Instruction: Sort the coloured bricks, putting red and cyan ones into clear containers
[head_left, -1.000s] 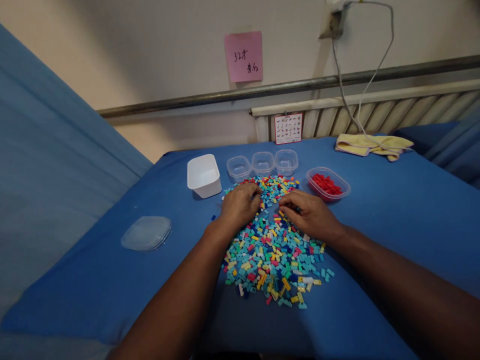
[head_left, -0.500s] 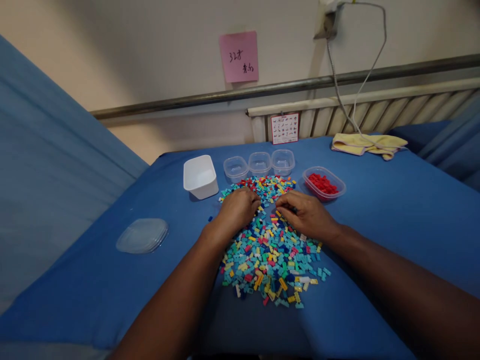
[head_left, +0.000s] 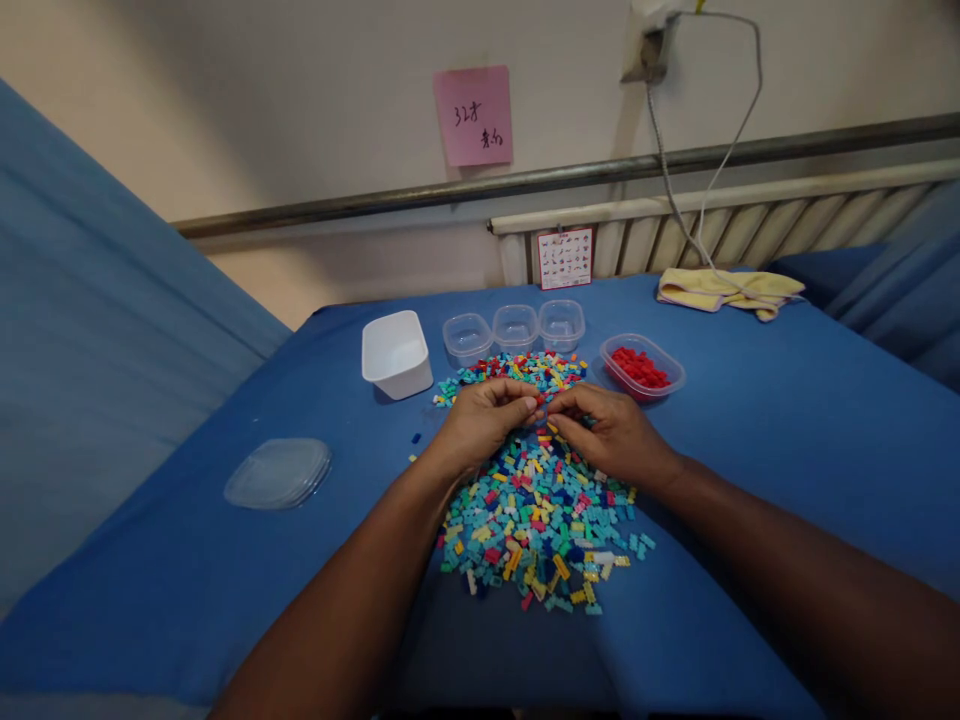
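Observation:
A wide pile of small coloured building bricks lies on the blue cloth, mostly light blue with yellow, pink, navy and green among them. Over its far part my left hand pinches a small red brick between thumb and forefinger. My right hand is close by on the right, its thumb and fingertips drawn together beside that brick; what they hold is too small to make out. To the right, a clear plastic tub contains loose red bricks.
Behind the pile stand three clear tubs in a row, with a white bin to their left. Stacked clear lids lie at left. A folded yellow cloth and a cable are at the back right. A picture card leans at the back.
My left hand has turned and moved slightly right, toward my right hand, and a red brick now shows at its fingertips. My right hand has barely moved.

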